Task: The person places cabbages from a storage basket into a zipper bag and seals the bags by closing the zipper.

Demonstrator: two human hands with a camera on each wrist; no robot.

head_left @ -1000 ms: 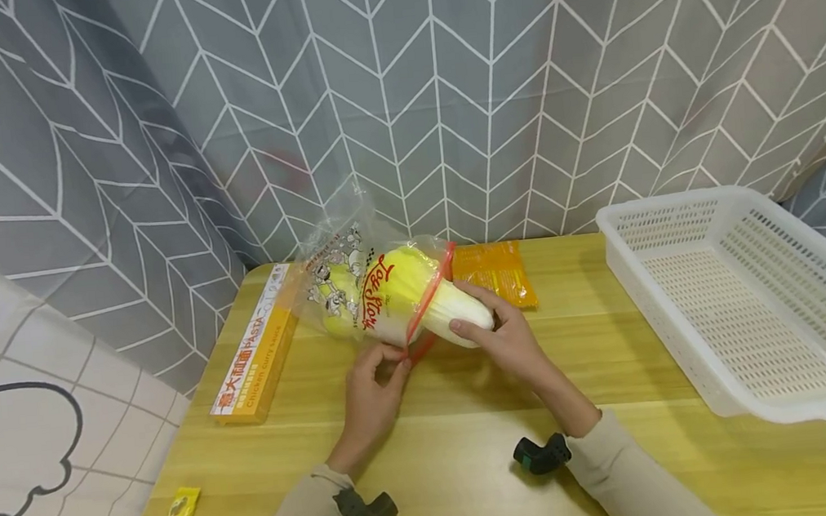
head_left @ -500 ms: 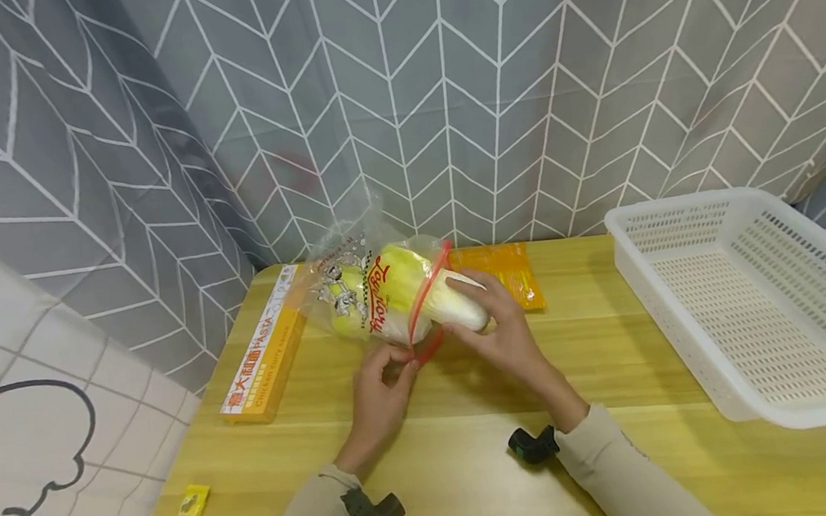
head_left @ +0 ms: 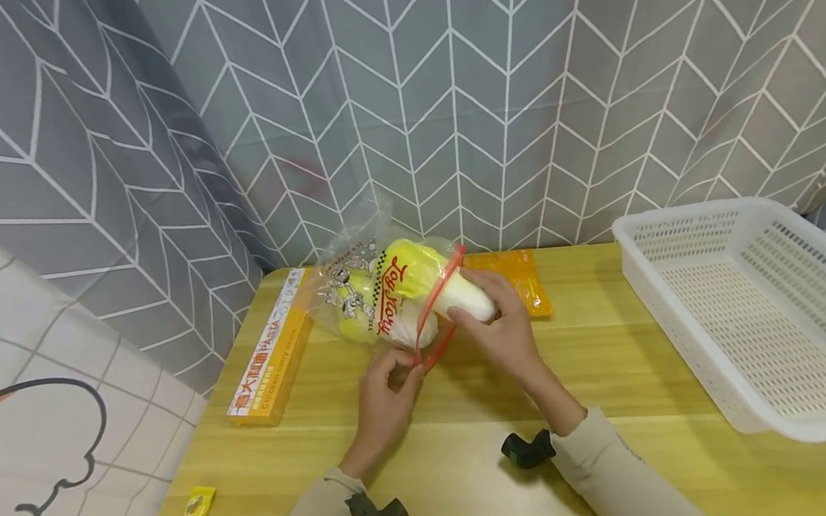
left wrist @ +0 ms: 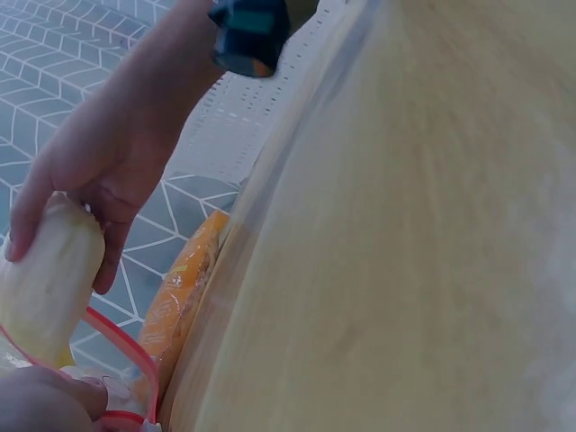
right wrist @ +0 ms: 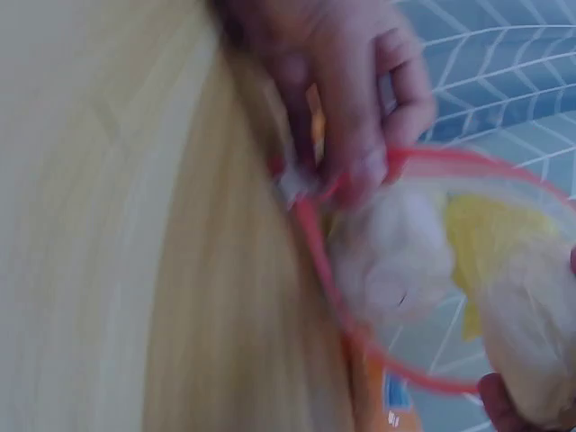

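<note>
My left hand (head_left: 384,396) pinches the red zip edge of a clear printed zip bag (head_left: 389,293) at its lower corner. The bag's mouth gapes to the right. My right hand (head_left: 503,328) grips the white base of a napa cabbage (head_left: 469,296), thumb on one side and fingers on the other; its yellow leafy end lies inside the bag. In the right wrist view a second cabbage (right wrist: 396,252) shows its white base within the red-rimmed mouth. From the left wrist camera, the gripped cabbage (left wrist: 54,270) points into the opening.
Left of the bag lies a long pasta box (head_left: 269,348). Behind my right hand is an orange packet (head_left: 525,277). A white perforated basket (head_left: 673,325) stands on the right. Near the table's left edge lies a small yellow packet (head_left: 195,515). A grey patterned curtain (head_left: 473,105) hangs behind.
My right hand has moved slightly left with the cabbage, which sits a little deeper in the bag. The left hand keeps its pinch on the red edge. The head view has shifted slightly.
</note>
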